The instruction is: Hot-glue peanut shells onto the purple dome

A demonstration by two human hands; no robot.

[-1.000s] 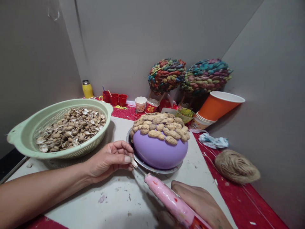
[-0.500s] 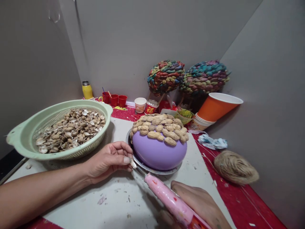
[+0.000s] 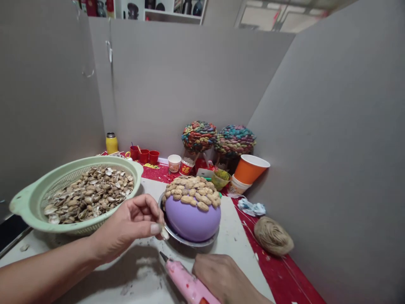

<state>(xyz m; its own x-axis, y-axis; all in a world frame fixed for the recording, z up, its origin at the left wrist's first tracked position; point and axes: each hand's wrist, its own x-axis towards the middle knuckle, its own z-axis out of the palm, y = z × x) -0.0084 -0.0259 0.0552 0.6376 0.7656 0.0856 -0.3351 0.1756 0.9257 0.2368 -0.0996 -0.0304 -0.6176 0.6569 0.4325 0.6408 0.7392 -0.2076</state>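
Note:
Between the thumb and fingers of my left hand (image 3: 133, 221) is a peanut shell piece (image 3: 165, 233), its pale inside partly showing. My right hand (image 3: 223, 272) is wrapped around a pink hot glue gun (image 3: 185, 276), whose dark nozzle points up-left, just below the shell and apart from it. Just beyond both hands a purple balloon (image 3: 193, 223) rests in a shallow metal bowl (image 3: 207, 242). Rows of peanut shells (image 3: 191, 188) cover the balloon's top; its lower front is bare. At the left, a green colander (image 3: 27, 200) holds a heap of shells (image 3: 91, 196).
Behind stand red cups (image 3: 144, 156), paper cups (image 3: 174, 163), a yellow bottle (image 3: 112, 143) and two multicoloured shell-covered balls (image 3: 199, 136). An orange cup (image 3: 249, 169), a crumpled cloth (image 3: 251, 207) and a twine ball (image 3: 273, 236) lie right. Grey partitions (image 3: 190, 76) enclose the table.
The view has tilted up, bringing a shelf beyond the partition into sight. The glue gun's nozzle has drawn away from the shell, which my left hand still pinches.

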